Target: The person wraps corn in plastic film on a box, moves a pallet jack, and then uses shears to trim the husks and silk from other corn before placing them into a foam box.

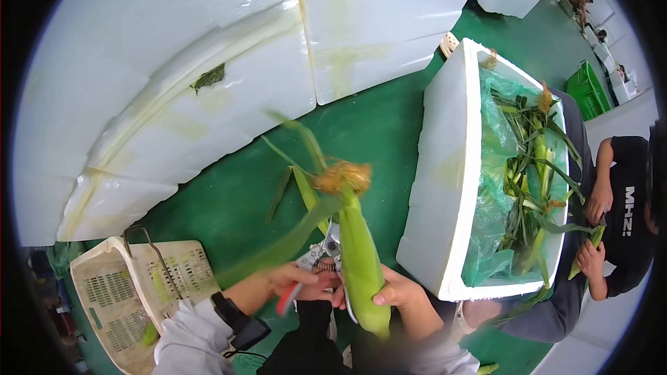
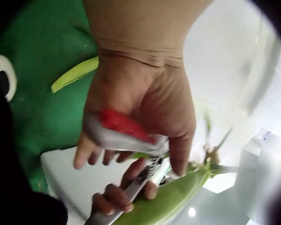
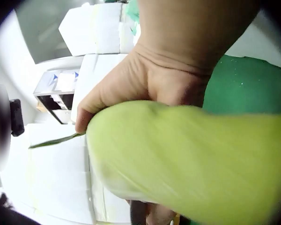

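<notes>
One ear of corn (image 1: 361, 257), husk on and silk tuft (image 1: 344, 177) uppermost, stands nearly upright in the right hand (image 1: 408, 295), thumb and curled fingers around it, beside a white foam box (image 1: 439, 167). At its left, pruning shears (image 1: 332, 242) lie against the left hand (image 1: 299, 280), palm behind the red handle (image 2: 126, 125), fingers (image 2: 82, 152) extended and slightly spread.

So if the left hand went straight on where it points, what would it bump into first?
The left hand would probably bump the corn first, but the right hand holding it is close too, so I can't be sure.
</notes>
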Motion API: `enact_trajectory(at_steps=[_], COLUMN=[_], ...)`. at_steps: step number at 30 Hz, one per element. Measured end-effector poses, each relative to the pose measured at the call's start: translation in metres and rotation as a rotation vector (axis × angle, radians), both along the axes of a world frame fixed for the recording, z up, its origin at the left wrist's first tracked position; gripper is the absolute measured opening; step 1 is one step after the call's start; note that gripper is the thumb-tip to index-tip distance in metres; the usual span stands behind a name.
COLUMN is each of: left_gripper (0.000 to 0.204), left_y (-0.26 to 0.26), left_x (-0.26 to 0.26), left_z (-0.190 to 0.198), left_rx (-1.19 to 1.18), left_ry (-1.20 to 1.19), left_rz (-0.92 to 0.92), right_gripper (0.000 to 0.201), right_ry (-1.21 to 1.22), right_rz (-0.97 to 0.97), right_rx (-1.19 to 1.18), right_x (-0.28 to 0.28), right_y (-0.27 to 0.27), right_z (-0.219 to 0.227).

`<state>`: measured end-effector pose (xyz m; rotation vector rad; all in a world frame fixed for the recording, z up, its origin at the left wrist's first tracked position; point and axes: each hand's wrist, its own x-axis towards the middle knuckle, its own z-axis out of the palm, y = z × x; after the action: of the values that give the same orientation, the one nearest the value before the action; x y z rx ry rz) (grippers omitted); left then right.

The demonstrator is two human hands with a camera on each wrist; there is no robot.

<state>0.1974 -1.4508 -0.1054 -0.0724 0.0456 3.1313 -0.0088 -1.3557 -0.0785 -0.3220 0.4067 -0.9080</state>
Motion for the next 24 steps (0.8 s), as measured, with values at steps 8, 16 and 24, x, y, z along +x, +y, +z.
enact_trajectory(at_steps=[8, 16, 24], left_gripper=[0.059, 0.069, 0.067], left_y=[-0.032, 0.016, 0.005], left_x=[0.003, 0.007, -0.041], left_z=[0.016, 0.007, 0.001], left_rx=[-0.525, -0.449, -0.336], left_ry=[-0.538, -0.607, -0.796], left_rz=[0.42, -0.008, 0.012], right_gripper=[0.057, 0.063, 0.058], right_ry=[0.37, 0.535, 0.627], right_rz=[-0.636, -1.487, -1.358], right_rx=[0.234, 0.253, 0.224], right_x=[-0.002, -0.003, 0.011], right_y=[-0.01, -0.063, -0.047], right_z=[-0.003, 0.007, -0.016])
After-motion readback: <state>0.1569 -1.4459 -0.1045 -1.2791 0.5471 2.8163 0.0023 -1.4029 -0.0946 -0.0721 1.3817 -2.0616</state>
